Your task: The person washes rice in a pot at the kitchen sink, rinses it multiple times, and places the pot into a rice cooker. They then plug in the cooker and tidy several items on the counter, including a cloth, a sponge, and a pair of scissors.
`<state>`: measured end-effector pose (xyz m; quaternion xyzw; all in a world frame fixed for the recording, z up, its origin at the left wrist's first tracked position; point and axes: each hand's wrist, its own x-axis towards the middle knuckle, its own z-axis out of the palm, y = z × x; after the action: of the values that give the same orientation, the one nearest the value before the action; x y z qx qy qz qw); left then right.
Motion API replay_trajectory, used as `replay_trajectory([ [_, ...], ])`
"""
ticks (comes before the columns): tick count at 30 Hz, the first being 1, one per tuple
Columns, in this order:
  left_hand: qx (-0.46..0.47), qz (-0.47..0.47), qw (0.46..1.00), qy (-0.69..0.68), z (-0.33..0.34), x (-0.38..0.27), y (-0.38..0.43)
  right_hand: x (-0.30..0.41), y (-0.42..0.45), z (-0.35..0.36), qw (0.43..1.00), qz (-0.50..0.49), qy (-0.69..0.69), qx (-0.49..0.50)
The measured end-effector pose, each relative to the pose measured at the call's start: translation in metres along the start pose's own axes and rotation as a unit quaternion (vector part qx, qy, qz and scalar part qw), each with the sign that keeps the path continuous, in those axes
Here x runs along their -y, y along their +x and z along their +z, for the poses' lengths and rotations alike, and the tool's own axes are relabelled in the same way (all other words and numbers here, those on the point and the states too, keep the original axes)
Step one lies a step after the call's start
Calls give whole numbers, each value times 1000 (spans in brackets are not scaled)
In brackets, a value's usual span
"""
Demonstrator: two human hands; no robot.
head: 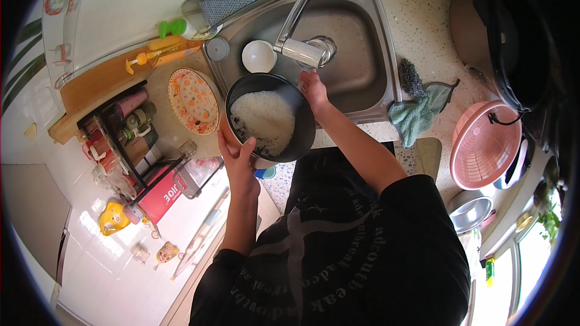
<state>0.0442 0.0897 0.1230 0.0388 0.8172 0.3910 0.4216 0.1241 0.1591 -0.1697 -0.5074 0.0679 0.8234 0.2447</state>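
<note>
My left hand [239,160] grips the near left rim of a dark-lined rice cooker inner pot [304,122], its thumb over the edge. White rice grains [266,115] cover much of the pot's bottom, leaving dark patches at the lower left. The pot is held at the sink's front left edge, overlapping the stainless steel sink [362,65]. Just right of the pot's rim, my right hand [313,90] is over the basin with its fingers loosely bent and nothing in it. Above that hand is the end of the chrome faucet spout [301,52]. No water stream is visible.
A white bowl [259,56] stands in the sink behind the pot. Left of it are a patterned oval dish [194,101] and a black rack [136,163]. A green cloth [419,111], a steel wool scrubber [411,78] and a pink plastic basket [485,145] lie to the right.
</note>
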Motion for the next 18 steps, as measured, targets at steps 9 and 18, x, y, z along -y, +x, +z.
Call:
replay_trajectory([
  [9, -14, 4, 1000, 14, 2, -1, 1, 1, 0, 0, 1000, 5, -2, 4],
  [18, -31, -1, 1000, 3, 4, 0, -1, 1, 2, 2, 1000, 20, 0, -20],
])
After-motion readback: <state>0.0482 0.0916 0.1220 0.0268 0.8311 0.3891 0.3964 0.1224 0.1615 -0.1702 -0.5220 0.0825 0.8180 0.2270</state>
